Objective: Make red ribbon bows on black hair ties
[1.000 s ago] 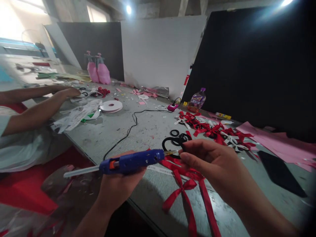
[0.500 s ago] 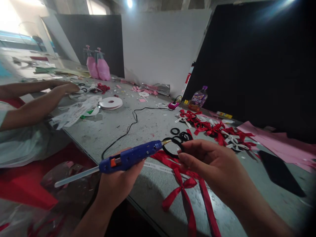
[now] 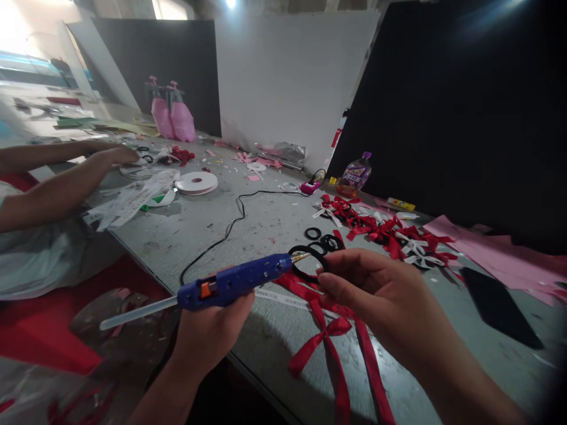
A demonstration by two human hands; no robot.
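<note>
My left hand (image 3: pixel 217 327) is wrapped round a blue hot glue gun (image 3: pixel 239 280), with a clear glue stick (image 3: pixel 137 313) jutting from its back end. Between thumb and fingers, my right hand (image 3: pixel 376 289) pinches a black hair tie (image 3: pixel 299 274). The gun's metal nozzle reaches over the hair tie's ring; whether they touch I cannot tell. Below lie a red ribbon bow (image 3: pixel 325 336), red ribbon strips (image 3: pixel 372 366) and a white printed ribbon (image 3: pixel 281 300). Just behind the held one, more black hair ties (image 3: pixel 312 234) rest on the table (image 3: pixel 266 227).
Finished-looking red and white bows (image 3: pixel 385 233) are heaped at right, near a black phone (image 3: pixel 500 307) and pink paper (image 3: pixel 496 260). A purple-capped bottle (image 3: pixel 354 175) stands behind. At left are a ribbon spool (image 3: pixel 196 183), pink sprayers (image 3: pixel 181 121) and another person's arms (image 3: pixel 66 183). A black cord (image 3: pixel 239 206) crosses the table.
The whole view has shifted slightly. The nozzle sits a little further across the hair tie; both hands keep their grips.
</note>
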